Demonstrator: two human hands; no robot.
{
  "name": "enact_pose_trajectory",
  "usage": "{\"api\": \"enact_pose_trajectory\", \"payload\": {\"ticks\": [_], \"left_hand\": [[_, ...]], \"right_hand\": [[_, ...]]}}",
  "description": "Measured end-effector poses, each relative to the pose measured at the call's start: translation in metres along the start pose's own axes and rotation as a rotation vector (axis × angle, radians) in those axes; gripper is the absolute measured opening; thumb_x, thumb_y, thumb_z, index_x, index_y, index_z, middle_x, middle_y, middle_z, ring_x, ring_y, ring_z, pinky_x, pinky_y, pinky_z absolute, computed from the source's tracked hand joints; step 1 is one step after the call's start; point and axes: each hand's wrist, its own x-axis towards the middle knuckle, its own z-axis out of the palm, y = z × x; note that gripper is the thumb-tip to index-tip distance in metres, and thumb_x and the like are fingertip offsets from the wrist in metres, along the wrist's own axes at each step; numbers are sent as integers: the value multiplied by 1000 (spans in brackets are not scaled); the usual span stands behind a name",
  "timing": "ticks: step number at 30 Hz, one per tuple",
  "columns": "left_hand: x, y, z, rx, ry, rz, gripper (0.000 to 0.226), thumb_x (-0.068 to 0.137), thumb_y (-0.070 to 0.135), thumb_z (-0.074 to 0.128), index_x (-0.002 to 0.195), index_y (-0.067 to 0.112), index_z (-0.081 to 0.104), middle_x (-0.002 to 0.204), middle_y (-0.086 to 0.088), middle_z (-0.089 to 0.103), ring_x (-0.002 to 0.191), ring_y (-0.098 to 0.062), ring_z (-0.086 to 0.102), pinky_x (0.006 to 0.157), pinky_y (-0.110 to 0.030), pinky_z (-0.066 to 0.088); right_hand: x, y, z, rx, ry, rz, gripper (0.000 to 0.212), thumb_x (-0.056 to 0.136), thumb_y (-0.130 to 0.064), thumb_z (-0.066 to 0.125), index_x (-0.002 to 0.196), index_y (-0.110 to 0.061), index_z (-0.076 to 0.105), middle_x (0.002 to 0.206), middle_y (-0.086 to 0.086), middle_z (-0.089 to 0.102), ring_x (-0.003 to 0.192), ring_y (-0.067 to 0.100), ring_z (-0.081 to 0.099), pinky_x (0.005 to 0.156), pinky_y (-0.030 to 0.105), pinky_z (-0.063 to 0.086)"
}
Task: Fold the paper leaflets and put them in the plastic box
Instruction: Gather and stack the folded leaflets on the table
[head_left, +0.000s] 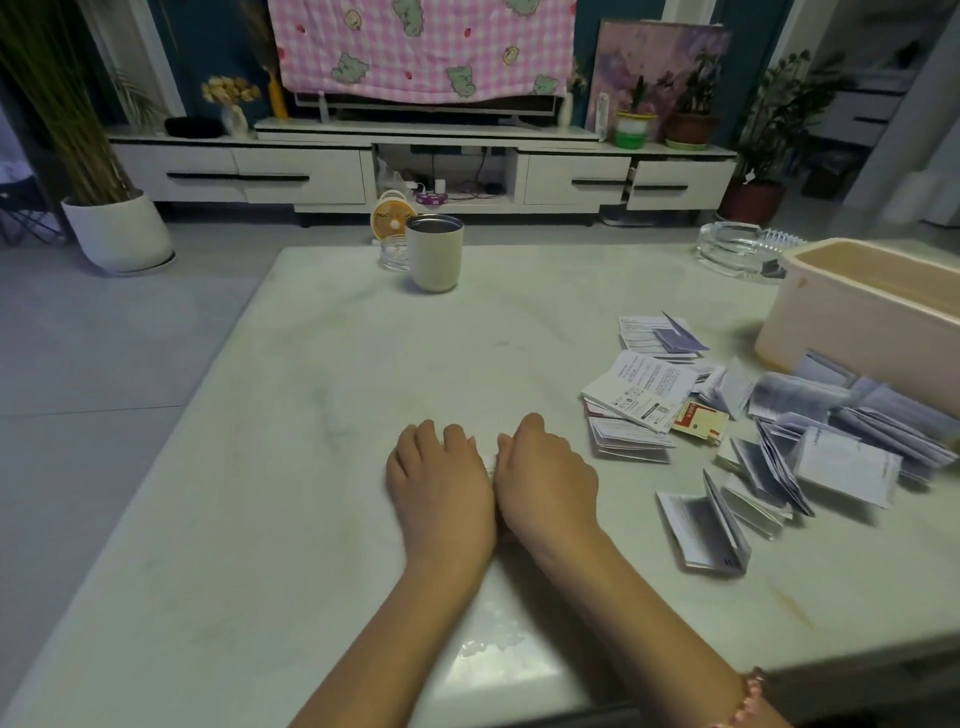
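My left hand and my right hand lie palm down, side by side and touching, on the pale table near its middle. Their fingers are curled together. A thin pale sliver shows between them, and whatever lies under the palms is hidden. A loose heap of white printed paper leaflets, some folded and some half open, is spread to the right of my right hand. The cream plastic box stands open at the right edge, behind the heap, and its visible inside looks bare.
A beige cup stands at the table's far middle with a small glass dish and an orange fan behind it. A glass ashtray sits far right beside the box. A white TV cabinet and potted plants line the back wall.
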Motion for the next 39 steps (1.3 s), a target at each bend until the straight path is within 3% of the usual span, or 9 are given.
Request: {"api": "enact_pose_trajectory", "payload": {"ticks": [5, 8, 10, 13, 17, 21, 32, 35, 39], "left_hand": [[4, 3, -10, -15, -135, 26, 43, 80, 25, 30, 74, 7, 68, 84, -19, 67, 80, -35, 66, 71, -42, 53], [4, 2, -9, 4, -134, 37, 49, 79, 28, 25, 78, 4, 68, 89, -23, 67, 85, -37, 66, 77, -45, 52], [5, 4, -13, -35, -156, 1, 67, 80, 35, 10, 101, 1, 65, 117, -31, 57, 113, -42, 54, 98, -49, 40], [7, 1, -13, 9, -233, -43, 57, 93, 32, 8, 137, 8, 35, 151, -22, 20, 141, -33, 13, 114, -42, 7], [7, 1, -11, 65, -238, -43, 48, 99, 25, 23, 144, 8, 23, 155, -18, 10, 144, -30, 4, 115, -42, 1], [8, -1, -9, 101, -293, -78, 52, 101, 28, 16, 147, 5, 11, 157, -15, 3, 145, -28, -2, 115, -45, -4], [23, -34, -44, -98, -111, -133, 43, 101, 17, 25, 140, 4, 35, 153, -12, 26, 144, -24, 15, 117, -38, 8], [17, 0, -37, -63, -202, 113, 44, 101, 20, 24, 142, 10, 33, 155, -7, 23, 145, -20, 9, 117, -36, 3], [9, 1, -18, 36, -354, 92, 51, 100, 33, 16, 148, 14, 19, 158, -5, 9, 146, -20, 0, 118, -42, -4]], "right_hand": [[5, -2, 12, -230, 107, 10, 32, 101, -19, 26, 103, -8, 55, 97, 9, 64, 88, 28, 64, 57, 27, 25], [5, -2, 14, -419, 228, -78, 22, 65, -19, 76, 51, -13, 60, 43, 2, 53, 34, 21, 52, 52, 18, -4], [7, -2, 13, -355, 252, -124, 36, 43, -16, 89, 39, -11, 54, 34, 3, 45, 25, 20, 43, 53, 12, 1], [4, -7, 7, -386, 267, -147, 13, 68, -17, 57, 56, -10, 58, 55, 8, 54, 48, 24, 53, 53, 30, 26], [4, 11, 22, -139, 145, -210, 36, 83, -18, 27, 77, -1, 58, 79, 19, 58, 72, 35, 58, 64, 35, 42], [2, 24, 25, -113, -25, -218, 77, 84, -42, -3, 123, 0, 48, 137, 25, 42, 129, 36, 37, 105, 45, 23], [1, 18, 24, -102, -33, -161, 86, 77, -42, -12, 136, -4, 38, 147, 18, 32, 137, 31, 26, 113, 42, 14], [-2, 16, 21, -105, -62, -147, 83, 80, -40, -12, 144, -5, 28, 154, 18, 20, 143, 30, 15, 116, 40, 6], [-5, 15, 16, -110, -116, -142, 88, 75, -43, -18, 147, -8, 19, 156, 16, 11, 145, 27, 7, 116, 38, 1]]}}
